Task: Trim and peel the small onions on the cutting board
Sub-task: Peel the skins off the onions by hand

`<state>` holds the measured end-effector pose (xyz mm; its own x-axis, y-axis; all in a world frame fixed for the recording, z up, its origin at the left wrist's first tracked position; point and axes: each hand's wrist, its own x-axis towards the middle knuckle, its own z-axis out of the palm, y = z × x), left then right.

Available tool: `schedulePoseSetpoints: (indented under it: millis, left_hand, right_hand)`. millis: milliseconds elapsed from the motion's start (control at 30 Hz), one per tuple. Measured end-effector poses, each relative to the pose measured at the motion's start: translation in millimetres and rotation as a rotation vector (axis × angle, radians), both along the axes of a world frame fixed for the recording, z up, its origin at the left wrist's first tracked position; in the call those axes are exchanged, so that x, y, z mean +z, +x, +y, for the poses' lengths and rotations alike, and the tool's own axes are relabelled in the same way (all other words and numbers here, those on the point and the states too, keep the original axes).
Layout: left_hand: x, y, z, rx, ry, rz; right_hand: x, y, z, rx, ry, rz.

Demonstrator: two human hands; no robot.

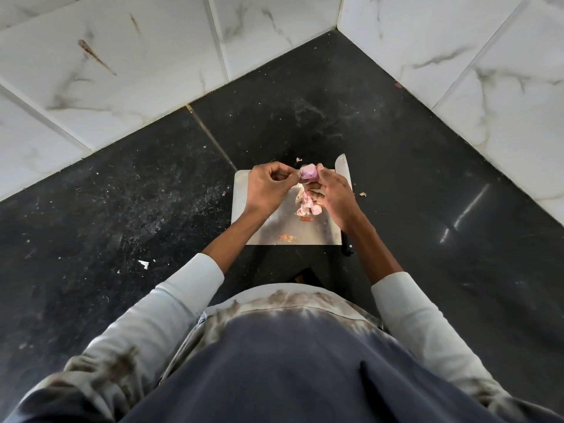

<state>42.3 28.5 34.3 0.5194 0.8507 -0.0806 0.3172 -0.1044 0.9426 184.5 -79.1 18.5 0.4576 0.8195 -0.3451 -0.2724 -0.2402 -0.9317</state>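
A person in a pale long-sleeved top is standing at a black speckled stone counter (128, 209) set into a corner of white marble-patterned wall tiles (100, 56). A shiny rectangular steel cutting board (308, 232) is lying on the counter in front of the body.

Both hands are hovering above the far edge of the board. The right hand (334, 193) is holding a small pinkish-purple onion (308, 172), partly peeled, between the thumb and the fingertips, with the remaining fingers loosely curled below it. The left hand (268, 186) is sitting just to the left of the onion, its thumb and forefinger narrowed to a pinch at the onion's left end, apparently on a thin strip of skin; the other fingers are folded into the palm.

Below the hands, a small heap of pale pink onion peelings (308, 206) is lying near the middle of the board, and a single orange-brown scrap of peel (287, 238) is resting close to the board's near edge. A knife with a broad silver blade and black handle (342, 167) is lying along the right side of the board, blade pointing far and handle reaching past the near right corner. A few loose flakes are scattered on the counter to the left and right of the board.
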Motion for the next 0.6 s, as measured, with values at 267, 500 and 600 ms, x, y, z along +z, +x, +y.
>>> schedulePoseSetpoints:
  millis: [267, 500, 600]
  left_hand:
    - [2.5, 4.5, -4.3, 0.052, -0.027, -0.007]
    - [2.9, 7.0, -10.2, 0.057, -0.007, -0.028]
    - [6.4, 8.5, -13.6, 0.043, -0.001, -0.058]
  right_hand:
    - [-4.6, -1.8, 6.8, -0.018, 0.004, -0.113]
    - [-5.5, -5.1, 6.3, -0.038, 0.073, 0.039]
    - [-4.4, -7.8, 3.2, -0.065, 0.094, 0.146]
